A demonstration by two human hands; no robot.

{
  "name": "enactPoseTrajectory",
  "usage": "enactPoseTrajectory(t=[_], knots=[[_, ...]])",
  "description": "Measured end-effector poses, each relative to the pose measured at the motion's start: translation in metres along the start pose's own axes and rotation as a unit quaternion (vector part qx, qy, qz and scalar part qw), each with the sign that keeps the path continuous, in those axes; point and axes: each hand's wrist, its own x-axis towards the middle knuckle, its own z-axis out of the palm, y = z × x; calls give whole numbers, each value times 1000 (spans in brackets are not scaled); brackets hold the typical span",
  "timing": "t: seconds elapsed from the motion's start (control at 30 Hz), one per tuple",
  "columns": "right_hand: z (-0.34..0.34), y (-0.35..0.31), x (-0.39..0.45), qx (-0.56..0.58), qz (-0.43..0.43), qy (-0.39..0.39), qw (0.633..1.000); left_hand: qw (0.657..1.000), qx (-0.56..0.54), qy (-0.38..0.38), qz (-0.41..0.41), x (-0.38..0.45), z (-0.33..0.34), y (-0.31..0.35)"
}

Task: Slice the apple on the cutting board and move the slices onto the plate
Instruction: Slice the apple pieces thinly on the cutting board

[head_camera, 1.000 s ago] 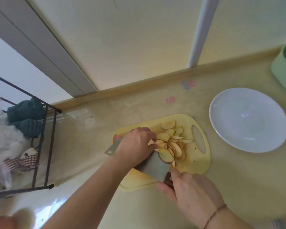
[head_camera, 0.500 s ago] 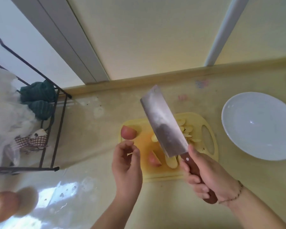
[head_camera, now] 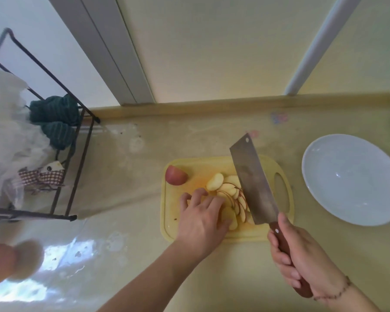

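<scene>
Head view: right hand [head_camera: 306,262] grips cleaver [head_camera: 252,181] (left hand [head_camera: 200,218] seemingly touching slices [head_camera: 229,192]).

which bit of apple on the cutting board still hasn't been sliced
The red apple chunk at the board's far left corner. It sits apart, whole with its skin on, while the other pieces are thin pale apple slices fanned beside the cleaver.

Left hand [head_camera: 202,218]: bare, no ring, no watch, no band at the wrist.
Left forearm [head_camera: 158,273]: bare, sleeveless over the whole visible length.
Right hand [head_camera: 306,262]: bare, no ring on the visible fingers; nails short and unpainted.
Right wrist: thin dark beaded bracelet [head_camera: 338,291], a single strand looped once around.
Right forearm: bare, no sleeve in view.
</scene>
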Motion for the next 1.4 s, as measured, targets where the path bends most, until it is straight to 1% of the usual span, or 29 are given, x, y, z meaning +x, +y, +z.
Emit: enactPoseTrajectory(t=[0.07,0.13,0.23,0.3,0.37,0.4,0.43,0.47,0.5,0.57,0.63,0.67,0.77,0.8,0.83,0.9,0.97,1.07,1.23,1.4], knots=[[-2,3,-1,9,-3,8,1000,1000,6,-2,2,1,4,3],[-5,3,-2,18,-6,12,1000,1000,-10,9,3,-1,8,4],[-8,3,-2,19,-10,17,1000,995,-96,19,-20,3,5,3],[-8,3,-3,18,-14,20,1000,976,-208,13,-63,10,-7,2],[-9,3,-3,13,-17,21,1000,938,-322,0,-132,27,-22,1],[-8,3,-3,8,-17,21,1000,918,-357,0,-171,38,-27,-1],[-7,3,-3,2,-17,20,1000,912,-361,3,-196,49,-29,-6],[-6,2,-3,-6,-17,20,1000,922,-332,2,-198,59,-30,-11],[-4,1,-3,-15,-17,20,1000,941,-287,-5,-181,66,-28,-17],[0,-1,-3,-25,-18,16,999,973,-202,-21,-114,71,-21,-25],[4,-2,-4,-42,-21,6,999,985,-158,-6,-73,66,-16,-30],[7,-2,-5,-58,-25,1,998,986,-152,19,-60,61,-16,-32],[19,1,-7,-105,-48,-15,993,973,-197,120,-26,31,-12,-46],[23,3,-6,-125,-57,-21,990,966,-218,138,-12,17,-9,-49],[27,6,-3,-157,-65,-20,985,962,-234,142,8,3,-5,-52],[34,11,4,-222,-79,-11,972,957,-253,126,59,-17,3,-54],[39,17,13,-252,-82,3,964,956,-257,114,91,-24,11,-53],[46,18,19,-287,-78,14,955,952,-264,120,97,-21,17,-49],[53,15,14,-286,-75,19,955,950,-269,122,102,-20,22,-44],[56,15,2,-303,-83,39,949,950,-250,147,120,-22,27,-47]])
